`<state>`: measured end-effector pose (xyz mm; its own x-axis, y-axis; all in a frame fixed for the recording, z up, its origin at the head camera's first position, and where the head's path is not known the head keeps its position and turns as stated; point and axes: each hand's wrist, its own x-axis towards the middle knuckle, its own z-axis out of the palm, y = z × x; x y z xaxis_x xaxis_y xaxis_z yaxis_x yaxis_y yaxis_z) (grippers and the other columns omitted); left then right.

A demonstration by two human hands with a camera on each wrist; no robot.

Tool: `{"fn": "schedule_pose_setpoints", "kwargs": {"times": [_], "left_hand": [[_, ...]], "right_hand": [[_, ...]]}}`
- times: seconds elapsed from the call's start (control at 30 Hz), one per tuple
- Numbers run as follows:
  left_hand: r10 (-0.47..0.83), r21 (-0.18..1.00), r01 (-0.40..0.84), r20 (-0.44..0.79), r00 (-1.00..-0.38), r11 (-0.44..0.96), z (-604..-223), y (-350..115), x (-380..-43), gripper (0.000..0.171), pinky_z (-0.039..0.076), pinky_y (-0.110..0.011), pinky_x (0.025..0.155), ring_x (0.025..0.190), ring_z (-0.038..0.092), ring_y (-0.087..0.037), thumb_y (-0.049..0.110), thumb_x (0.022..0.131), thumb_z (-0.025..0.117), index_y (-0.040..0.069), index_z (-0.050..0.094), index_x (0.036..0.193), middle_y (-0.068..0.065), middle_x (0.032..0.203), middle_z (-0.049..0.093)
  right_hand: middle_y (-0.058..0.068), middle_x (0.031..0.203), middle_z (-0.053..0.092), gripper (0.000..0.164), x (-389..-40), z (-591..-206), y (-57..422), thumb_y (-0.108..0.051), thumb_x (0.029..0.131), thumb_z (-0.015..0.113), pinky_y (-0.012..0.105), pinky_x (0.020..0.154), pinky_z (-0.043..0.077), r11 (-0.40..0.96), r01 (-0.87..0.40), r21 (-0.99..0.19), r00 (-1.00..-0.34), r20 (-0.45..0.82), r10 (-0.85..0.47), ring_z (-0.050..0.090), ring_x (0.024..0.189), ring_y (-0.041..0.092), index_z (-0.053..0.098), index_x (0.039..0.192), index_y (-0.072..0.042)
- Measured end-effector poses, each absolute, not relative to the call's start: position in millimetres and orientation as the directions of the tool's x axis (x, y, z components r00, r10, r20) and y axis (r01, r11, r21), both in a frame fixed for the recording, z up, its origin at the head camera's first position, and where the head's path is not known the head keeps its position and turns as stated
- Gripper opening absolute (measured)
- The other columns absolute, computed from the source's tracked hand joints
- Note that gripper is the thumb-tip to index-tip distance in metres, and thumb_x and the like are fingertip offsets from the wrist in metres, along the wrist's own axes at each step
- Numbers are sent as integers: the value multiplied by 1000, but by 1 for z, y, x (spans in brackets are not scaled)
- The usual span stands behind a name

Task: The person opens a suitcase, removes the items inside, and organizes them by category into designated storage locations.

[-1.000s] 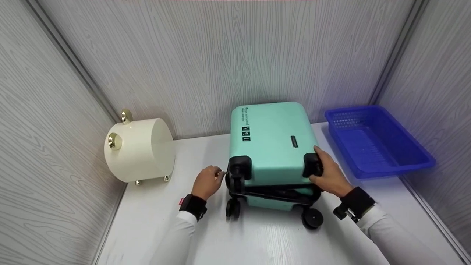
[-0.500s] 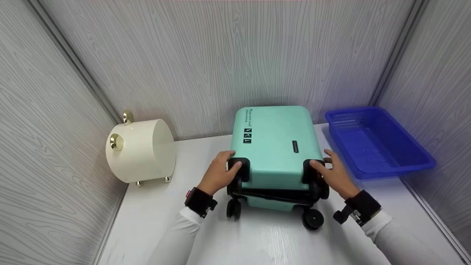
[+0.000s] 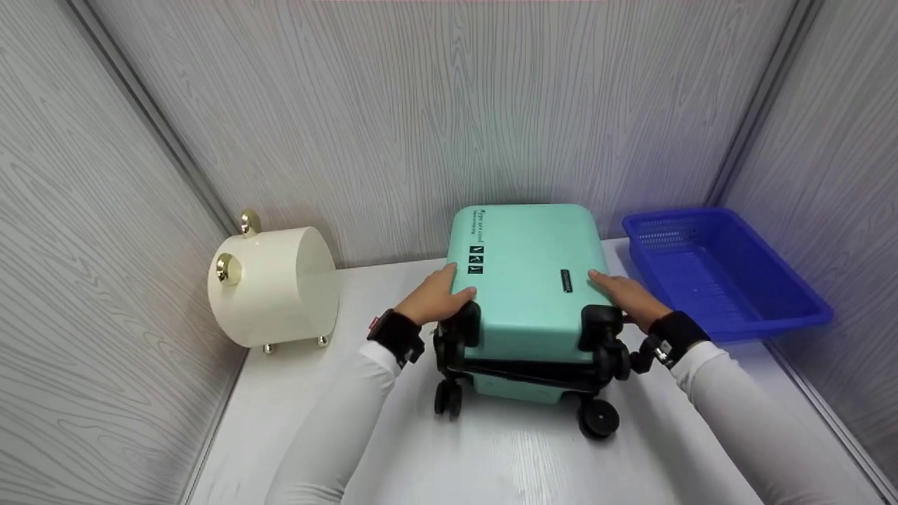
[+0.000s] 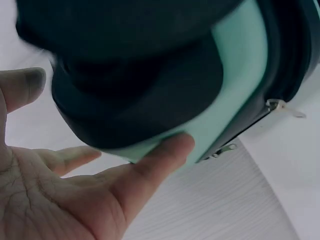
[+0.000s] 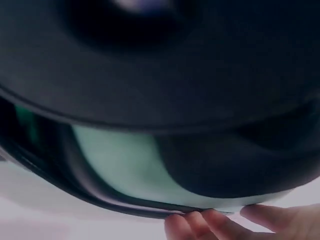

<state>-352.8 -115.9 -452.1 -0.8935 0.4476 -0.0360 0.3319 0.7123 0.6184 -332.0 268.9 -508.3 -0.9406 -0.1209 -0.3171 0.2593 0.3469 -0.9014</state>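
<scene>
A mint-green suitcase (image 3: pixel 525 245) lies flat, its black wheels toward me. At the wheel end a dark gap shows between its upper and lower halves. My left hand (image 3: pixel 433 298) touches the upper half's left side, thumb near the black corner guard (image 3: pixel 463 324). In the left wrist view its fingers are spread and fairly straight, one fingertip on the green shell near a metal zipper pull (image 4: pixel 225 150). My right hand (image 3: pixel 635 298) rests at the opposite side, thumb on the top edge. The right wrist view has its fingertips (image 5: pixel 215 220) along the black rim, beneath a large blurred wheel.
A blue plastic basket (image 3: pixel 729 330) stands to the right of the suitcase. On the left is a cream drum-shaped box (image 3: pixel 270 287) with gold knobs and small metal feet. Wood-grain panels (image 3: pixel 449 105) close in the white table (image 3: pixel 379 449) at the back and sides.
My left hand has come from beside the suitcase's lower left corner onto its upper half, then farther back. My right hand has shifted from the wheel corner farther along the side.
</scene>
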Motion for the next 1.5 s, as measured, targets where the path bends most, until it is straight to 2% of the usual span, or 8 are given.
{"fn": "schedule_pose_setpoints", "kwargs": {"times": [0.1,0.23,0.57,0.77,1.03,1.2,1.33,1.5], "left_hand": [[451,667,285,-86,-888,689,-452,-117,-367,65,56,-46,103,113,66,-26,37,111,55,-2,38,161,-22,138,66],[476,702,243,-154,-866,670,-453,-119,-377,61,61,-40,75,89,64,-19,38,113,53,1,38,158,-19,126,67],[520,684,274,-180,-835,676,-450,-125,-382,60,56,-30,71,83,63,-15,38,115,50,-2,38,157,-11,117,65],[540,725,258,-184,-821,639,-450,-136,-385,61,56,-29,69,83,64,-14,37,116,49,2,33,163,-12,121,65],[543,731,270,-163,-824,627,-451,-148,-389,61,56,-31,77,93,63,-16,38,117,46,4,32,166,-13,123,64],[550,607,379,-115,-827,698,-433,-145,-381,57,51,-45,111,123,64,-27,34,115,49,-1,46,159,-21,141,65],[569,524,441,-105,-816,729,-416,-133,-362,72,36,-49,130,155,46,-32,43,111,58,-1,41,165,-21,168,47],[556,469,463,-73,-828,752,-403,-111,-321,104,35,-50,130,162,37,-34,62,96,77,6,32,171,-19,175,35]], "right_hand": [[31,174,25,106,-338,-505,269,-74,106,43,68,129,29,408,288,-866,-918,-371,-139,31,160,45,17,170,7],[30,179,10,109,-341,-504,270,-76,105,41,71,130,23,437,316,-842,-886,-427,-182,15,167,47,9,172,4],[25,163,38,93,-333,-493,268,-66,109,45,50,119,46,331,340,-880,-881,-422,-216,52,139,28,22,169,2],[32,153,43,94,-332,-476,271,-64,110,44,56,106,57,333,336,-881,-874,-423,-238,65,122,33,17,169,4],[30,136,54,100,-338,-442,268,-68,107,51,53,99,62,414,309,-856,-869,-431,-242,72,105,31,16,171,1],[31,144,52,107,-343,-425,262,-79,100,50,51,107,56,469,297,-832,-876,-432,-212,65,121,36,22,169,-3],[21,138,59,103,-344,-411,255,-84,97,50,47,105,54,489,279,-826,-899,-404,-169,66,119,32,42,158,-2],[9,119,70,99,-347,-391,245,-82,98,52,40,92,59,513,223,-829,-936,-328,-124,72,98,19,52,151,2]]}}
